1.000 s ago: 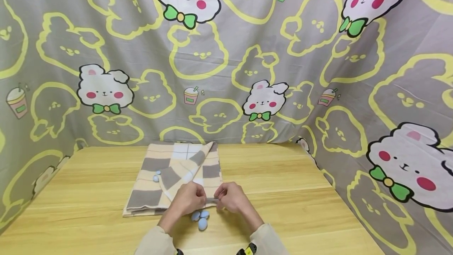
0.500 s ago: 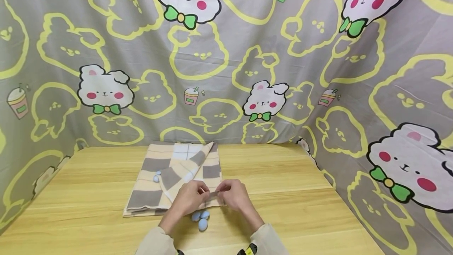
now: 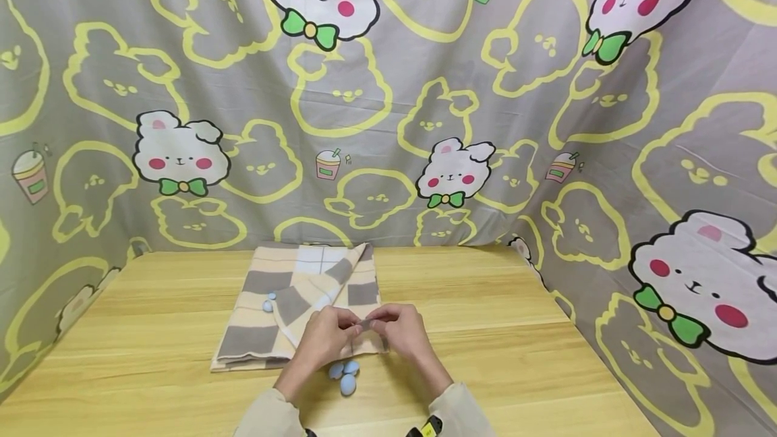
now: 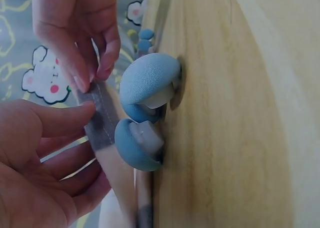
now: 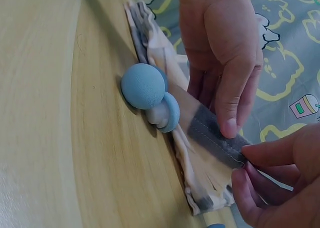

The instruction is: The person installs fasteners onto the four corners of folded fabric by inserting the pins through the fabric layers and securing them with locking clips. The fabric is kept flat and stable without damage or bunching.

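Observation:
A plaid cloth (image 3: 249, 339) in beige, grey and white lies folded, with one flap turned over diagonally. My left hand (image 3: 330, 336) and right hand (image 3: 397, 332) pinch its grey stitched edge at the near right corner, thumbs almost meeting in the head view. Both wrist views show that edge (image 5: 215, 140) stretched between the fingertips and raised off the wood. Close in front of the hands sit three blue mushroom-shaped pieces (image 3: 348, 384) with round caps and whitish stems (image 4: 162, 95). Two more blue pieces (image 3: 268, 305) lie at the left on the cloth.
The wooden table (image 3: 485, 356) extends on both sides of the cloth. A grey curtain (image 3: 388, 73) printed with yellow outlines and white rabbits stands behind and along both sides. Beige sleeves (image 3: 270, 413) and black-yellow wrist straps (image 3: 431, 427) show at the bottom.
Both hands have lifted the cloth's near edge and shifted slightly away from the table's front. Their fingertips have drawn closer together. The blue pieces stay where they were.

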The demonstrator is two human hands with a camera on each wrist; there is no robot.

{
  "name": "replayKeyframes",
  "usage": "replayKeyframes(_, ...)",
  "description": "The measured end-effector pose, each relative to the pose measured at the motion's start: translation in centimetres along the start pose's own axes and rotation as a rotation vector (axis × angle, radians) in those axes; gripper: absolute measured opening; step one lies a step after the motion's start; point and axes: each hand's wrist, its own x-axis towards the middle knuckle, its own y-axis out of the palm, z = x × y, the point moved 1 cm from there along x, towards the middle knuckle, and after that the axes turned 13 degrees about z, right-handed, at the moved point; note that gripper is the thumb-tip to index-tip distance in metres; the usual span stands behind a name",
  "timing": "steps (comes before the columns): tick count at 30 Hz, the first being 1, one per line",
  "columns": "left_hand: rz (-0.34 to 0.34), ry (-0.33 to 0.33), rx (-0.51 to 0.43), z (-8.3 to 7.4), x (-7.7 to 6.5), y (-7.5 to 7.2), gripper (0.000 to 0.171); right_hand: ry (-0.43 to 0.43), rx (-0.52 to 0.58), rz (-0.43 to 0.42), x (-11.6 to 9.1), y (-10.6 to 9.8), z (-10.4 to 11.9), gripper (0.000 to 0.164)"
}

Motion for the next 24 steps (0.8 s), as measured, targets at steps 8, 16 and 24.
replayKeyframes(8, -0.023, -0.001, -0.004, -0.1, 0.2, 0.2, 0.009, -0.017, 0.038, 0.013, 0.0, 0.1, 0.1, 0.009)
replayKeyframes(16, -0.049, -0.033, -0.016, 0.1, 0.3, 0.1, 0.008, 0.026, 0.079, -0.053, 0.0, -0.6, 0.3, 0.013)
replayKeyframes(24, -0.068, -0.031, -0.022, 0.4, 0.5, 0.0, 0.005, 0.085, 0.000, -0.112, -0.2, -2.2, 0.4, 0.014)
